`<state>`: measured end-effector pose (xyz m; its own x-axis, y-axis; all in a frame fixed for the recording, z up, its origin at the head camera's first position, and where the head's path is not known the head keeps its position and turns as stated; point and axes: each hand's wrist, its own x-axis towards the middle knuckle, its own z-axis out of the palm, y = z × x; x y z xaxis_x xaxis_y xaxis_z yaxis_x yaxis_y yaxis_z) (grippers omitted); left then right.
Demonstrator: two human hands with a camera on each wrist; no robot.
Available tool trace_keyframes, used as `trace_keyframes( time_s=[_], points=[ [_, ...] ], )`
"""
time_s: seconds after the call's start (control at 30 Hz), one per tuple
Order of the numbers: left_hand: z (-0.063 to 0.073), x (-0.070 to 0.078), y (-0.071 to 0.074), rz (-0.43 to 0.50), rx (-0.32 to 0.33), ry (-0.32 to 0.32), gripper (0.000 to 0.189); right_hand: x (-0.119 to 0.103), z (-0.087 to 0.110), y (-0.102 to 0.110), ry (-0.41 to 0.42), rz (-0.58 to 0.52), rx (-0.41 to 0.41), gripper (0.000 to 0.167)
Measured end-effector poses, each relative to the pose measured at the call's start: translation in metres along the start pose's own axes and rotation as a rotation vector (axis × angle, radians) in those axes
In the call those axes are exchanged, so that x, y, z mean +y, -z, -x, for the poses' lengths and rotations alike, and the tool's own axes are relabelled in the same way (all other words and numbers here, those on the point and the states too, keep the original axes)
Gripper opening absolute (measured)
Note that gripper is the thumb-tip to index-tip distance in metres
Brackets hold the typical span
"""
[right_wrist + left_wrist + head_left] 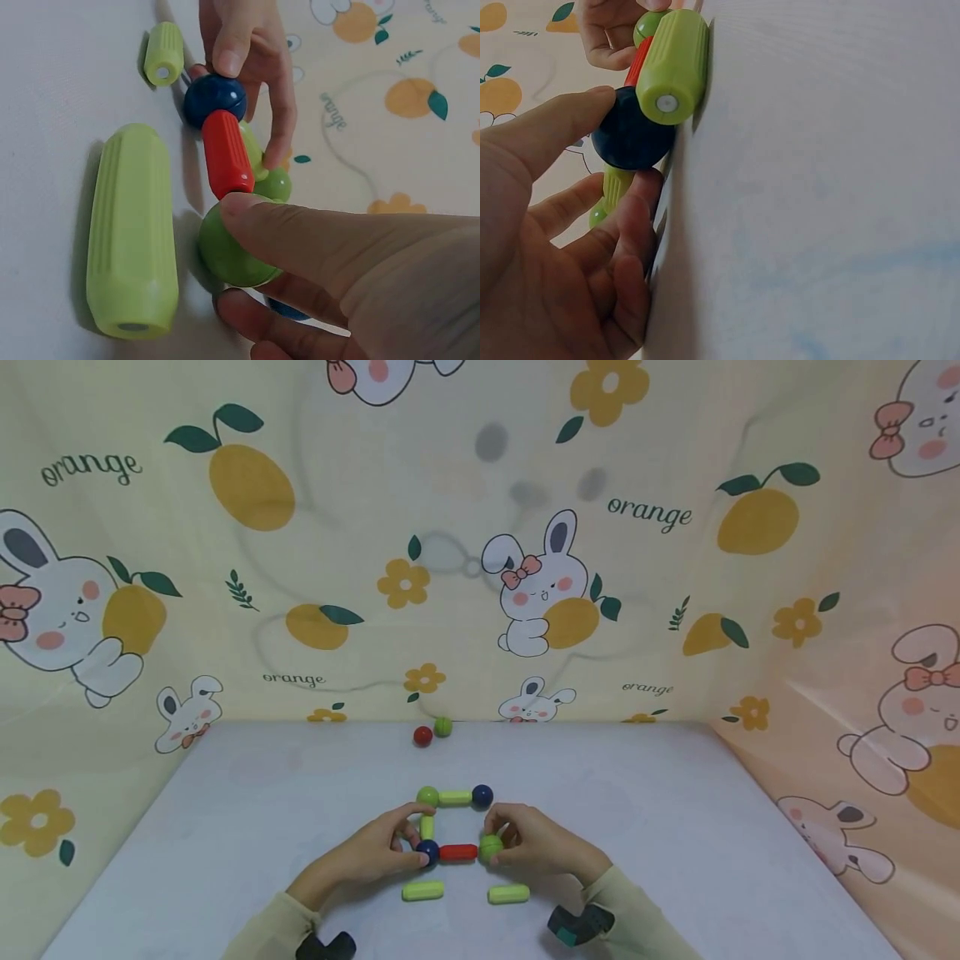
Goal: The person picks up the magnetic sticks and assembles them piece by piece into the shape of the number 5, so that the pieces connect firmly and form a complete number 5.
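My left hand (378,843) pinches a dark blue ball (634,131) between thumb and fingers. With thumb and fingers, my right hand (543,843) grips a green ball (236,247). Between the two balls runs a red rod (458,852). From the blue ball a light green rod (427,827) leads away to another green ball (427,796) near my left fingertips. A second light green rod (455,797) links that one to a far blue ball (482,796), just beyond my right fingers.
Two loose light green rods lie on the near side: the left rod (423,891) and the right rod (508,894). At the back edge of the white table (637,793) sit a red ball (423,737) and a green ball (443,727), before a printed cloth.
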<state>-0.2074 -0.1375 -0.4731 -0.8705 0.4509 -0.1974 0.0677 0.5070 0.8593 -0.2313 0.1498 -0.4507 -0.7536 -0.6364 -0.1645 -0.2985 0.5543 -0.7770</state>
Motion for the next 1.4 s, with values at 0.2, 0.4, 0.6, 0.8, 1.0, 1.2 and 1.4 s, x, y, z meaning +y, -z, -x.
trace_keyframes(
  time_s=[0.2, 0.4, 0.6, 0.8, 1.0, 1.2, 1.4],
  points=[
    [-0.0005, -0.0012, 0.0006, -0.001, -0.004, -0.007, 0.065, -0.0002, -0.0011, -0.0021, 0.009, -0.008, -0.005, 0.025],
    [-0.0007, -0.0006, 0.0003, 0.003, -0.009, 0.0, 0.065, -0.0007, -0.0007, -0.0022, -0.003, -0.024, -0.005, 0.025],
    [-0.0009, 0.0009, -0.0004, 0.008, -0.013, 0.014, 0.065, -0.0001, 0.0004, -0.0022, -0.007, -0.026, -0.009, 0.025],
    [-0.0012, 0.0009, -0.0003, -0.003, -0.009, -0.005, 0.065, 0.0023, 0.0011, -0.001, 0.007, -0.023, -0.003, 0.025],
    [-0.0013, -0.0011, -0.0005, -0.014, -0.006, -0.039, 0.064, 0.0046, 0.0007, -0.001, 0.006, -0.048, -0.004, 0.025],
    [-0.0022, -0.0018, -0.0007, -0.001, -0.009, -0.028, 0.064, 0.0055, 0.0, -0.0014, -0.005, -0.05, -0.004, 0.025],
    [-0.0017, -0.003, -0.0008, -0.004, 0.0, -0.013, 0.065, 0.0062, -0.0012, -0.0015, -0.028, -0.065, -0.015, 0.023]
  ],
)
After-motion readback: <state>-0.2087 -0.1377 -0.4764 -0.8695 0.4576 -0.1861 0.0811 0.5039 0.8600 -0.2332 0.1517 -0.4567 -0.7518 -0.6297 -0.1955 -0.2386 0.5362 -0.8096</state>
